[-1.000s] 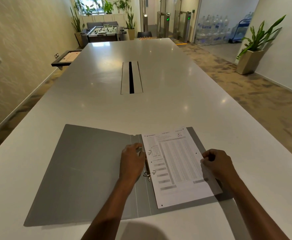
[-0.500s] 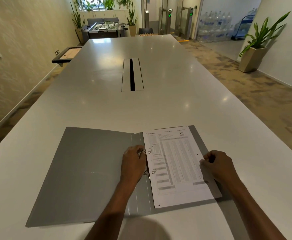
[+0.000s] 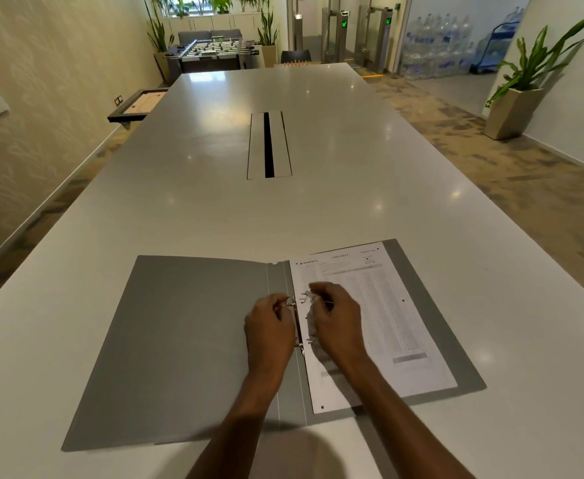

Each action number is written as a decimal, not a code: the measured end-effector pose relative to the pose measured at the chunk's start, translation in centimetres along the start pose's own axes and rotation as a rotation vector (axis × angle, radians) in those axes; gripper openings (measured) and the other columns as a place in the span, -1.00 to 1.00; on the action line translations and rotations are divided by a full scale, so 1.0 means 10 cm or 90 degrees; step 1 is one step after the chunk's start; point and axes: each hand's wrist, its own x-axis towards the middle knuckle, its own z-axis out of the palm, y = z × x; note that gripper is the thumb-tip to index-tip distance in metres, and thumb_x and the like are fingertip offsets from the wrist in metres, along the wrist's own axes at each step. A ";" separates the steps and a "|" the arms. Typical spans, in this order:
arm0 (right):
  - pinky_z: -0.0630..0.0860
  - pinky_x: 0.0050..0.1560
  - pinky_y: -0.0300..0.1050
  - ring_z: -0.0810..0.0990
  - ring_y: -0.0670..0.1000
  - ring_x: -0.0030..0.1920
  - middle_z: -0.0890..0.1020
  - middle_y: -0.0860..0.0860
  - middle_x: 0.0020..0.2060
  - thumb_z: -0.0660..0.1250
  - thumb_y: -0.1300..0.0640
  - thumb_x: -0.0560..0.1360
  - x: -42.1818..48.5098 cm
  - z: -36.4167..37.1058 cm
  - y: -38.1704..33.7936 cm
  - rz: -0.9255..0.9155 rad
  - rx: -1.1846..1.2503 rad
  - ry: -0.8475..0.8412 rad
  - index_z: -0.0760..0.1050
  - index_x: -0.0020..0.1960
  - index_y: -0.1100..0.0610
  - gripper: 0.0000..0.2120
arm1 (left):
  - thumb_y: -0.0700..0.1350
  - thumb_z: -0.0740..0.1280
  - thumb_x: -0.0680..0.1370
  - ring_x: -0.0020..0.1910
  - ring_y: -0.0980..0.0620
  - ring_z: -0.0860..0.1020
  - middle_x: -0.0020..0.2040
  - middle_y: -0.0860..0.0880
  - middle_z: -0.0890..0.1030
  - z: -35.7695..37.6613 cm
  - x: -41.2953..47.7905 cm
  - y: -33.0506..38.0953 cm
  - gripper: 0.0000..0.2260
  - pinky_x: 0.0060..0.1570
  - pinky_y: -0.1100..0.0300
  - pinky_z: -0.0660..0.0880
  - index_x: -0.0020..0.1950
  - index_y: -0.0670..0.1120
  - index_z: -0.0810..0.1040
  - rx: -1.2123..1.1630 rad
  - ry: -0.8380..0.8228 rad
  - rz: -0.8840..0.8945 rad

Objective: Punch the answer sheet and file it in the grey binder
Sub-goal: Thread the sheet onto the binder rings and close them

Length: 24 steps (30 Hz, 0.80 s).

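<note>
A: What changed?

B: My right hand (image 3: pixel 339 323) left the answer sheet's (image 3: pixel 383 326) outer edge and came in to the ring mechanism (image 3: pixel 300 319). My left hand (image 3: pixel 271 328) stayed put at the spine. Both are curled, fingertips pinching the rings. I'd say the sheet's on and I'm closing them.

A: Sheet position, orientation?

B: Flat on the right half of the open grey binder (image 3: pixel 186 340), near me on the table (image 3: pixel 283 202). Long axis runs away from me, header at the far end, punched edge at the rings.

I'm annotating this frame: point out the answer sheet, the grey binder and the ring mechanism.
answer sheet (image 3: pixel 387 316): head view, printed grid mid-page.
grey binder (image 3: pixel 186 344): head view, open left cover.
ring mechanism (image 3: pixel 300 345): head view, lower ring by the spine.
</note>
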 end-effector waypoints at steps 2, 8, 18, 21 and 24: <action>0.48 0.15 -0.42 0.60 -0.16 0.07 0.68 -0.01 0.09 0.29 0.33 0.61 -0.09 0.08 0.06 -0.012 0.000 0.017 0.61 0.22 0.12 -0.74 | -0.27 0.31 0.64 -0.04 0.08 0.64 0.06 -0.07 0.73 -0.01 -0.03 -0.01 -0.78 -0.02 0.41 0.49 0.19 -0.13 0.71 -0.004 0.000 0.018; 0.59 0.25 -0.10 0.64 -0.13 0.11 0.69 -0.04 0.09 0.25 0.32 0.62 -0.15 0.10 0.20 -0.020 0.011 0.023 0.62 0.24 0.12 -0.72 | -0.24 0.32 0.66 -0.09 0.09 0.66 0.02 -0.07 0.75 0.02 -0.09 -0.06 -0.80 0.01 0.35 0.56 0.17 -0.11 0.72 0.004 0.022 0.070; 0.62 0.25 0.06 0.68 -0.06 0.12 0.73 0.01 0.10 0.16 0.28 0.59 -0.13 0.14 0.25 0.014 0.064 0.020 0.65 0.23 0.12 -0.64 | -0.23 0.33 0.65 0.00 0.05 0.69 0.09 -0.06 0.75 -0.06 -0.09 -0.15 -0.76 0.11 0.23 0.62 0.24 -0.10 0.72 -0.037 -0.011 0.068; 0.62 0.23 0.08 0.69 -0.03 0.11 0.73 0.03 0.09 0.17 0.30 0.59 -0.12 0.15 0.25 0.010 0.062 0.010 0.66 0.23 0.12 -0.64 | -0.25 0.32 0.65 -0.01 0.08 0.67 0.07 -0.08 0.74 -0.04 -0.08 -0.15 -0.76 0.03 0.47 0.52 0.24 -0.13 0.72 -0.023 -0.019 0.083; 0.60 0.24 0.03 0.67 -0.04 0.13 0.73 0.05 0.10 0.22 0.32 0.62 -0.13 0.17 0.24 -0.025 0.015 0.013 0.67 0.23 0.14 -0.68 | -0.33 0.31 0.63 -0.05 0.10 0.64 0.03 -0.08 0.73 -0.02 -0.08 -0.15 -0.75 -0.02 0.59 0.46 0.20 -0.15 0.72 -0.011 -0.029 0.121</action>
